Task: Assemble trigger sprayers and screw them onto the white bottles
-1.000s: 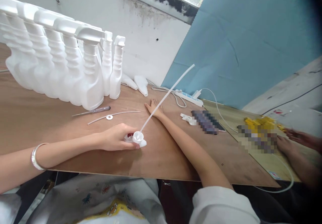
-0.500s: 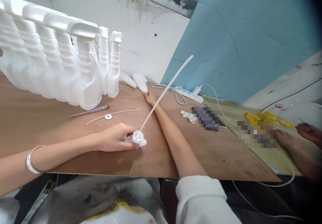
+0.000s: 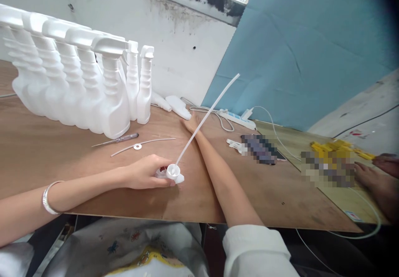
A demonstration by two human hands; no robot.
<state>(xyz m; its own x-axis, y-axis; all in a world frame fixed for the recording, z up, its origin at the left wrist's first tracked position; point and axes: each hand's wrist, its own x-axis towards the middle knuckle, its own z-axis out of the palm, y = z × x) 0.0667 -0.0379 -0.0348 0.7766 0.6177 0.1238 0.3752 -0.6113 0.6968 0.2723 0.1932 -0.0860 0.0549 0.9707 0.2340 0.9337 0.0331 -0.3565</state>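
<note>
A white spray-trigger head (image 3: 173, 171) is gripped in my left hand (image 3: 148, 171), thumb and fingers closed around it. From its round collar a long thin white tube (image 3: 208, 116) slants up to the right. My right hand (image 3: 190, 123) reaches to the back of the table, beside the neck of a white bottle (image 3: 177, 106) lying on its side. Its thumb stands apart from the neck; the other fingers are partly hidden. Another white bottle (image 3: 161, 101) lies just left. Near my left hand rest a loose thin tube (image 3: 143, 146), a white washer (image 3: 137, 146) and a screwdriver (image 3: 120, 140).
Rows of white spray bottles (image 3: 116, 102) stand at the left. A power strip (image 3: 240, 120) with cables runs along the back. White plastic parts (image 3: 236, 145) and a blurred phone-like object (image 3: 260, 147) lie right. Another person's hand (image 3: 366, 173) is near yellow pieces (image 3: 335, 147) at far right.
The lying bottle beside my right hand has swung so its neck points further right. My left hand still holds the spray-trigger head. The whole view has shifted slightly.
</note>
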